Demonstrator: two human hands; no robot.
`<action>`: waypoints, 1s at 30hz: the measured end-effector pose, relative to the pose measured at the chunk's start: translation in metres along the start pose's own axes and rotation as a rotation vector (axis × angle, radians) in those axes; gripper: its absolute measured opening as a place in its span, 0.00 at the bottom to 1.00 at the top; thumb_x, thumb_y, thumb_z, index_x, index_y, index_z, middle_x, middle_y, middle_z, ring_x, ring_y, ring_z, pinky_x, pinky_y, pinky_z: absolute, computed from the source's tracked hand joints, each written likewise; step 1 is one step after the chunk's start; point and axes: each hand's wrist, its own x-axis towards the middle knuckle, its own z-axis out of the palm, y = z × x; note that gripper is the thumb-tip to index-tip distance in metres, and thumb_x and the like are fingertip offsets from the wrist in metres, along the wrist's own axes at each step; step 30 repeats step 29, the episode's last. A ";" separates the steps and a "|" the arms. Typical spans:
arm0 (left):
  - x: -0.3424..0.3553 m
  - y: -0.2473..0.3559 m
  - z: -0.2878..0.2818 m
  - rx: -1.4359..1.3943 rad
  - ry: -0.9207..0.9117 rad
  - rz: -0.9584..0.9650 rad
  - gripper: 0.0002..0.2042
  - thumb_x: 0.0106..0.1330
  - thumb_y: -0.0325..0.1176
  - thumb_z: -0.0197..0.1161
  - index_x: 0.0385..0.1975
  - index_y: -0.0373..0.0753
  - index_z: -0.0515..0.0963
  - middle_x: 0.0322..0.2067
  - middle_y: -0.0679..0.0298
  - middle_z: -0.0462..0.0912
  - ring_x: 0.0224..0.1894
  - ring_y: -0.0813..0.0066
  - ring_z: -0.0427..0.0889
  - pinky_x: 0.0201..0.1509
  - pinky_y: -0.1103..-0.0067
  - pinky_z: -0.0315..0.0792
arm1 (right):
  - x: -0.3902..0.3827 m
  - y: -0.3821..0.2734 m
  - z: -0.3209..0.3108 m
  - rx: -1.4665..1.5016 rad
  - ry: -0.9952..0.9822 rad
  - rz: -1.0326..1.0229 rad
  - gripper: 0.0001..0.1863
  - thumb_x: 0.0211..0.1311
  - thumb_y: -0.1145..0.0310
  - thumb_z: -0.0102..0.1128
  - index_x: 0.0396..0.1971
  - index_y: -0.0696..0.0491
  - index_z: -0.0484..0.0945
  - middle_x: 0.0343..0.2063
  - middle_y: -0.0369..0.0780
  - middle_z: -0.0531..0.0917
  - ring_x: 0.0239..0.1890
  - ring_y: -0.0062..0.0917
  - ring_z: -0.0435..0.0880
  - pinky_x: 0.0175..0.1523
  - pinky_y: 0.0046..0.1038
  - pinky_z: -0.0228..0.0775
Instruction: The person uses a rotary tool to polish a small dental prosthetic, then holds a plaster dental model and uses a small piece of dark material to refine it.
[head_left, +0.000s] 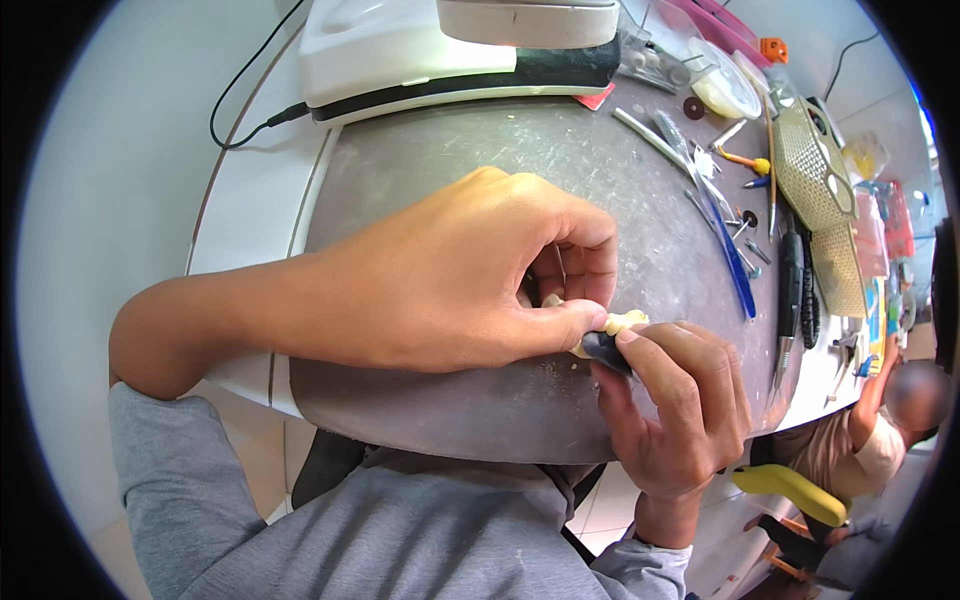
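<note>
Over the front part of the grey work mat, my two hands meet at a small cream-yellow lumpy piece (626, 321). My left hand (450, 270) reaches in from the left with thumb and fingers closed on it, and much of the piece is hidden. A dark grey, smooth piece (606, 352) sits against the cream one, pinched by the thumb and fingers of my right hand (680, 400). Whether the two pieces are joined, I cannot tell. Pale crumbs lie on the mat just below my fingers.
A white machine with a dark front (400, 60) stands at the back. On the right lie a blue-handled brush (735, 265), small rotary bits, a black handpiece (789, 290) and a beige perforated basket (805, 150). Another person (850, 440) sits far right, near a yellow chair part (790, 490).
</note>
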 end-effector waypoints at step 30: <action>0.002 -0.008 0.008 -0.132 0.052 -0.032 0.04 0.61 0.26 0.62 0.32 0.34 0.76 0.30 0.66 0.79 0.33 0.84 0.77 0.33 0.87 0.75 | -0.007 -0.001 -0.002 -0.026 -0.015 0.019 0.15 0.41 0.76 0.72 0.34 0.54 0.83 0.33 0.40 0.85 0.34 0.32 0.86 0.39 0.30 0.82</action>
